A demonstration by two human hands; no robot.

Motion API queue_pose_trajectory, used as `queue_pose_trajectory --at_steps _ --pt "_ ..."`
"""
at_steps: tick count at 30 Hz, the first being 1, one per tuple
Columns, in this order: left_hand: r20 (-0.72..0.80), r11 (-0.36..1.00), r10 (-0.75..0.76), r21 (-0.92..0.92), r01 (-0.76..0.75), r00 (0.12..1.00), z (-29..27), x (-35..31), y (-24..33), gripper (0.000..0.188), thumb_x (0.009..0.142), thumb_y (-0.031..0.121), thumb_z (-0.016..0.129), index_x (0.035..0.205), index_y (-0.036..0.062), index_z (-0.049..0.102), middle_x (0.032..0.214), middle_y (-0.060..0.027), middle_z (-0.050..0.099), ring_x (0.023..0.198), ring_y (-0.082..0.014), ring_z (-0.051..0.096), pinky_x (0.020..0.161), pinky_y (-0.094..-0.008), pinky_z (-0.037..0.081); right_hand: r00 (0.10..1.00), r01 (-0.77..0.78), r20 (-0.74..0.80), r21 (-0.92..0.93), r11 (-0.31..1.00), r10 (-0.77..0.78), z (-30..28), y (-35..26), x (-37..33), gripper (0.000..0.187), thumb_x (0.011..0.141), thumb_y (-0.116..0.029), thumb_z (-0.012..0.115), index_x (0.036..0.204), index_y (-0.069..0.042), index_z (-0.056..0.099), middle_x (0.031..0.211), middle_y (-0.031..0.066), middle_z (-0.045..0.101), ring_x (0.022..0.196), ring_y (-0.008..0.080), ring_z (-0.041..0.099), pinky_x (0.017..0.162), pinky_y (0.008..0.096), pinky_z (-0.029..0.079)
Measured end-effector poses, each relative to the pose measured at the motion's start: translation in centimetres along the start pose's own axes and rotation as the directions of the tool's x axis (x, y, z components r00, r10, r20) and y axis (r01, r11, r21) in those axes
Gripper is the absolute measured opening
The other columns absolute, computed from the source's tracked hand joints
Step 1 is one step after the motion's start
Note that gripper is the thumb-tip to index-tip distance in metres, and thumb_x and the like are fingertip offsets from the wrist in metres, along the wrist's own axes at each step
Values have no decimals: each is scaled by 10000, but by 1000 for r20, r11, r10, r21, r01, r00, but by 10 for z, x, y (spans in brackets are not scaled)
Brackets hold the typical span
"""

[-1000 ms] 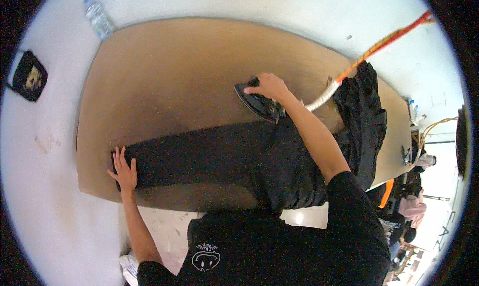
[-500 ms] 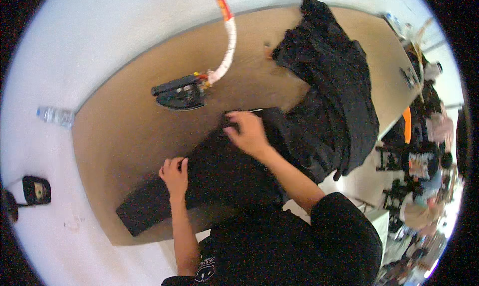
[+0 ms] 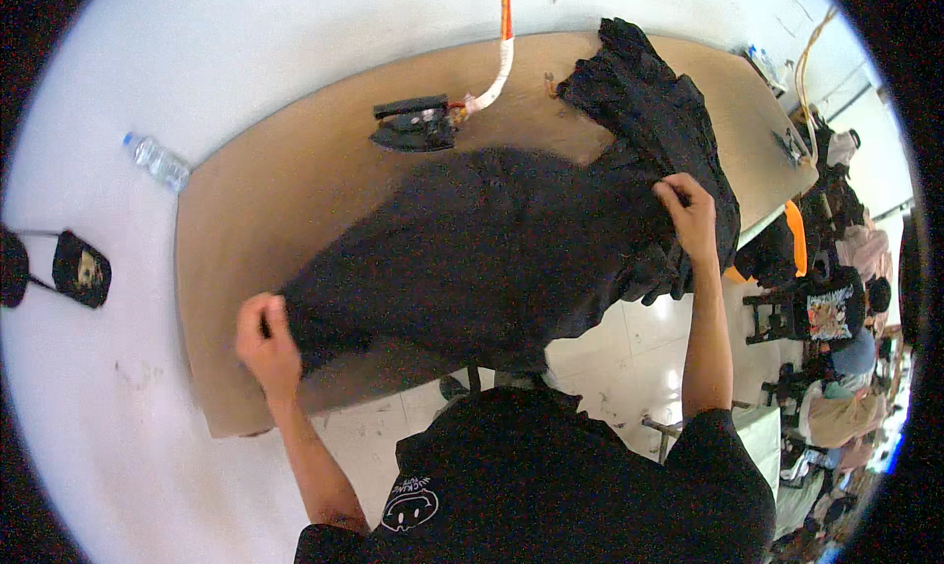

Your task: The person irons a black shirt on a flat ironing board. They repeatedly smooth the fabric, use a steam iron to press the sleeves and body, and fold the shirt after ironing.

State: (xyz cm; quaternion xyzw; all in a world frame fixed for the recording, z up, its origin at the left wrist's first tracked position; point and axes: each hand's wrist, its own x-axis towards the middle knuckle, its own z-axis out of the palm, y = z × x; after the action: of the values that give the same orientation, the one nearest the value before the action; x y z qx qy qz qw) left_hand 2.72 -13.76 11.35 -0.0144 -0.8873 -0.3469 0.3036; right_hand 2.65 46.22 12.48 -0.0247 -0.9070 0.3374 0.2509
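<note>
A large black garment [image 3: 492, 239] hangs stretched between my two hands over the brown table, its near edge spilling past the table front. My left hand [image 3: 267, 348] is closed on the garment's left end, fingers curled. Farther right and higher, my right hand [image 3: 690, 210] pinches the cloth near a bunched pile of black fabric [image 3: 639, 92]. Behind the stretched cloth rests a black iron [image 3: 418, 126] with a white-wrapped cord [image 3: 497, 77]. Whether the bunched pile and the stretched cloth are one piece, I cannot tell.
The brown table [image 3: 231, 239] has a curved-looking far edge against a white wall. A plastic bottle [image 3: 157, 161] lies beyond its left side. Small dark tools [image 3: 787, 146] lie at the right end. People and stools [image 3: 762, 318] are off to the right.
Both hands have moved apart, the left one leftward and the right one rightward. The garment went from lying flat, hands on top, to being pulled taut between them.
</note>
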Motion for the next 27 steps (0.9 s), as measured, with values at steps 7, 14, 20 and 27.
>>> queue_pose_trajectory --at_steps 7,14,20,27 --pt "555 962 -254 60 267 792 -134 -100 -26 148 936 130 669 886 -8 657 811 -80 666 744 -189 602 701 -323 485 522 59 848 -149 987 97 1 -70 -96 304 931 -292 673 800 -19 680 731 119 651 700 228 629 668 374 489" --pt "145 948 -315 -1 318 938 -155 -59 -67 267 961 250 675 914 -12 683 820 -50 661 780 -152 586 745 -322 483 692 133 705 86 987 -155 -17 -78 22 351 914 -255 684 717 -4 536 650 4 516 636 116 460 596 314 373" --pt "168 952 -137 293 83 976 -42 30 -158 380 981 341 626 1255 77 632 1257 -138 648 1144 -315 597 975 -400 452 916 -20 400 59 998 -6 129 -4 93 531 897 -355 750 1268 1 618 1094 96 675 979 199 613 873 338 500" --pt "124 725 -585 522 448 802 -29 -101 -187 635 921 460 664 1459 180 475 1432 -212 513 1298 -401 490 1060 -538 394 850 -122 507 -68 990 139 119 78 -59 917 781 -298 847 1516 -44 361 1370 228 539 1147 324 596 954 437 501"
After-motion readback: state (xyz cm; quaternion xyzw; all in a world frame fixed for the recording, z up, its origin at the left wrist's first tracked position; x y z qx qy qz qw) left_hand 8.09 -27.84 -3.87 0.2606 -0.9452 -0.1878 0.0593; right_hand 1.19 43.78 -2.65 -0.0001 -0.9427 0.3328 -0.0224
